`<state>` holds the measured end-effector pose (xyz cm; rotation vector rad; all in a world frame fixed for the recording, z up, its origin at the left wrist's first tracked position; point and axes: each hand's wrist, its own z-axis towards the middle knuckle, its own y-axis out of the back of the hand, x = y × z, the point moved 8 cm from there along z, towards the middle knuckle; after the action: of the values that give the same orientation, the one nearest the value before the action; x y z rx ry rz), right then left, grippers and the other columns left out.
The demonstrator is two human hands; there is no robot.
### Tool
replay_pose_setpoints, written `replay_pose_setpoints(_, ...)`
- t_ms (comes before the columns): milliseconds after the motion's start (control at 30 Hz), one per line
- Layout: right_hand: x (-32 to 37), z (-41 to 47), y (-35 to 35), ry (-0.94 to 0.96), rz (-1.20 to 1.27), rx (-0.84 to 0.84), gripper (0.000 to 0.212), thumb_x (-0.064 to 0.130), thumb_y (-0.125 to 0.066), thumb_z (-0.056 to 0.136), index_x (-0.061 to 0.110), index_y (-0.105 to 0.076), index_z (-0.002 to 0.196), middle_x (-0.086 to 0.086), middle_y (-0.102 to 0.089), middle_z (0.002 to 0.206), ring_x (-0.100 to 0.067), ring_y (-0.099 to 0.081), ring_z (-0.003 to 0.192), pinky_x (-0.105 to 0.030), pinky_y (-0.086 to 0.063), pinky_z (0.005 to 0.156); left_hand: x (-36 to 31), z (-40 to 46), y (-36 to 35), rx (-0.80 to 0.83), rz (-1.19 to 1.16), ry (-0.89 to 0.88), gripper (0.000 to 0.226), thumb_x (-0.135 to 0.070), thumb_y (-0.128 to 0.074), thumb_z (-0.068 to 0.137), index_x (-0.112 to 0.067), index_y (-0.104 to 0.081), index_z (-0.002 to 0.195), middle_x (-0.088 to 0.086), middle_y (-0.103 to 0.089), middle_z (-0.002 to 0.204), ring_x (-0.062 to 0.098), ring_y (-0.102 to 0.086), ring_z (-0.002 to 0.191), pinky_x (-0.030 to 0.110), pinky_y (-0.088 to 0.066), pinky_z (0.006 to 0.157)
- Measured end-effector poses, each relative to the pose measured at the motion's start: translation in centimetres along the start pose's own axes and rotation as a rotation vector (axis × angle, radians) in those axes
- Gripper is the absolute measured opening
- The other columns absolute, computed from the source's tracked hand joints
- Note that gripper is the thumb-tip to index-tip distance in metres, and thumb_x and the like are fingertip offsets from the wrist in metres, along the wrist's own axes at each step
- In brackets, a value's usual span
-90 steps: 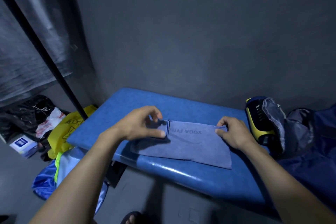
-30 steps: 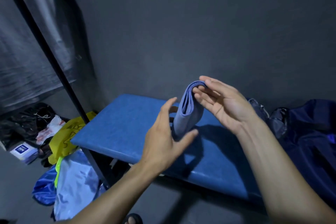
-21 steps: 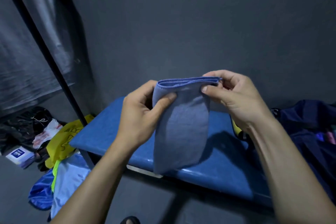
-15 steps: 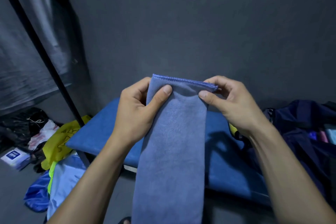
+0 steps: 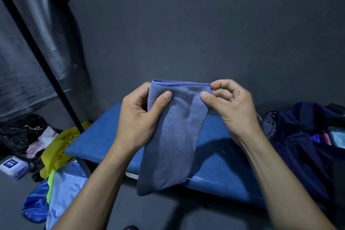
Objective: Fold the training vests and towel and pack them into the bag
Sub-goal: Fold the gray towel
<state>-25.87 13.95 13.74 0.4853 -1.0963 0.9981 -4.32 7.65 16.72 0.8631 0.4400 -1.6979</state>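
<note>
While the left hand (image 5: 138, 117) pinched one top corner of the folded blue towel (image 5: 173, 136) and the right hand (image 5: 231, 106) pinched the other, the cloth hung in the air above the blue padded bench (image 5: 214, 164). Off to the right lay the dark navy bag (image 5: 302, 136), open beside the bench.
</note>
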Motion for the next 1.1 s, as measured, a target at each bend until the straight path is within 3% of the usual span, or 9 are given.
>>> replay_pose_setpoints(200,0.1,0.1,-0.4,-0.012,0.054,0.005,0.022,0.003,-0.078,0.086,0.018,-0.062,0.083,0.007,-0.062,0.071,-0.007,-0.056,0.068,-0.028,-0.053,0.066,0.5,0.1,0.4,0.021,0.028,0.012,0.012,-0.022,-0.066,0.096,-0.012,-0.071,0.1,-0.003,-0.07,0.088,0.006,-0.063,0.08,0.023,-0.051,0.07)
replay_pose_setpoints(367,0.0,0.2,-0.7,-0.072,0.122,0.055,0.026,0.002,-0.071,0.091,0.019,-0.055,0.08,-0.007,-0.055,0.072,-0.013,-0.047,0.065,-0.024,-0.044,0.059,0.9,0.3,0.6,0.179,0.05,0.009,0.039,-0.019,-0.072,0.092,-0.032,-0.059,0.128,-0.008,-0.064,0.101,0.009,-0.064,0.087,0.023,-0.053,0.069)
replay_pose_setpoints(533,0.0,0.3,-1.2,-0.096,0.141,0.136,0.024,0.005,-0.066,0.095,0.021,-0.052,0.084,-0.008,-0.049,0.071,-0.014,-0.043,0.065,-0.03,-0.039,0.062,1.2,0.4,1.0,0.188,0.09,0.014,0.011,-0.021,-0.075,0.089,-0.02,-0.067,0.097,-0.011,-0.069,0.092,0.008,-0.068,0.081,0.023,-0.054,0.069)
replay_pose_setpoints(600,0.0,0.2,-1.3,-0.102,0.154,0.13,0.024,0.004,-0.062,0.097,0.021,-0.05,0.085,-0.005,-0.049,0.069,-0.013,-0.042,0.063,-0.028,-0.039,0.061,1.4,0.6,1.2,0.171,0.096,0.035,0.013,-0.027,-0.077,0.088,-0.02,-0.066,0.09,-0.01,-0.069,0.084,0.01,-0.068,0.075,0.03,-0.057,0.064)
replay_pose_setpoints(733,0.4,0.1,-1.2,-0.024,0.129,0.101,0.021,0.006,-0.066,0.097,0.021,-0.053,0.089,-0.011,-0.054,0.072,-0.016,-0.043,0.064,-0.029,-0.039,0.059,1.5,1.1,2.3,0.187,0.122,0.054,0.032,-0.042,-0.079,0.086,-0.015,-0.064,0.082,0.005,-0.069,0.075,0.029,-0.066,0.065,0.045,-0.054,0.061)
replay_pose_setpoints(800,0.9,-0.1,-1.2,0.042,0.116,0.065,0.02,0.004,-0.067,0.096,0.019,-0.054,0.097,-0.006,-0.063,0.071,-0.013,-0.046,0.061,-0.027,-0.041,0.057,1.2,1.3,2.4,0.232,0.123,0.065,0.038,-0.045,-0.077,0.084,-0.012,-0.06,0.077,0.006,-0.067,0.069,0.019,-0.061,0.061,0.041,-0.049,0.057)
replay_pose_setpoints(900,2.3,-0.3,-1.4,0.116,0.085,0.036,0.024,0.003,-0.068,0.095,0.016,-0.056,0.11,-0.002,-0.07,0.078,-0.008,-0.053,0.06,-0.021,-0.045,0.057,0.4,1.6,2.3,0.278,0.07,0.083,0.04,-0.031,-0.078,0.091,-0.005,-0.054,0.075,-0.001,-0.061,0.066,0.009,-0.055,0.063,0.026,-0.043,0.055)
replay_pose_setpoints(967,2.9,0.1,-1.5,0.108,0.054,0.063,0.025,0.004,-0.069,0.095,0.016,-0.057,0.112,0.0,-0.069,0.075,-0.009,-0.052,0.059,-0.022,-0.043,0.055,0.4,2.0,2.1,0.305,0.007,0.12,0.035,-0.021,-0.076,0.088,0.0,-0.049,0.077,-0.001,-0.06,0.067,0.01,-0.056,0.063,0.021,-0.044,0.055)
replay_pose_setpoints(1100,3.1,1.9,-1.5,0.049,-0.09,0.155,0.027,0.003,-0.072,0.092,0.014,-0.061,0.113,0.002,-0.066,0.066,-0.009,-0.048,0.055,-0.018,-0.041,0.056,1.8,3.0,2.0,0.306,-0.07,0.185,0.031,-0.019,-0.081,0.086,-0.008,-0.052,0.087,0.0,-0.059,0.067,0.019,-0.05,0.058,0.026,-0.043,0.045)
